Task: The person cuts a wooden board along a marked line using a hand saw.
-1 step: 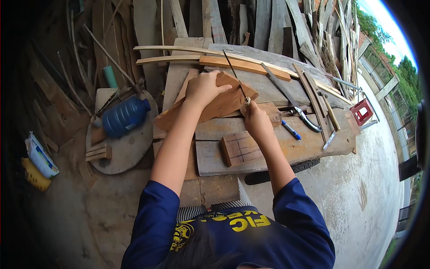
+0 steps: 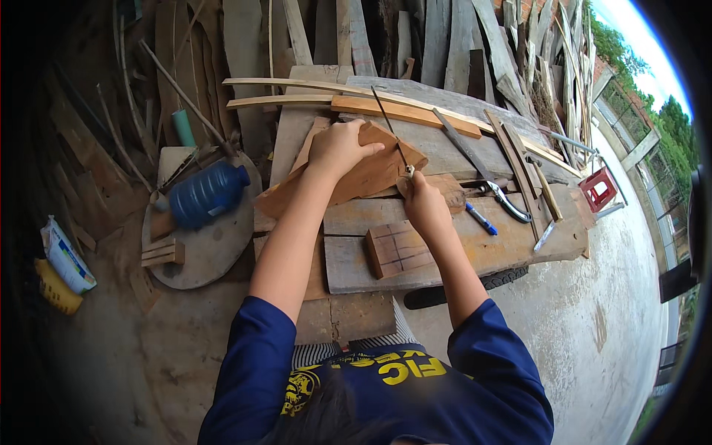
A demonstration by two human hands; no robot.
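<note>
My left hand (image 2: 337, 150) is closed over the upper edge of a thick brown wood block (image 2: 356, 178), which stands tilted on the plank bench. In my right hand (image 2: 426, 202) is the near end of a thin, dark, file-like tool (image 2: 389, 122). Its narrow blade points away from me and lies across the block's right end; fingers hide most of the grip, so its exact kind is unclear. Close to my right wrist lies a squared wood block (image 2: 400, 248) with dark lines drawn on its top. A smaller wood piece (image 2: 448, 191) rests behind that hand.
On the plank bench (image 2: 348, 267), a blue marker (image 2: 481, 219) and a hand saw (image 2: 467, 152) lie to the right. Long wood strips (image 2: 400, 108) cross the back. At left, a blue water jug (image 2: 208, 195) lies on a round board (image 2: 222, 256). Boards lean behind.
</note>
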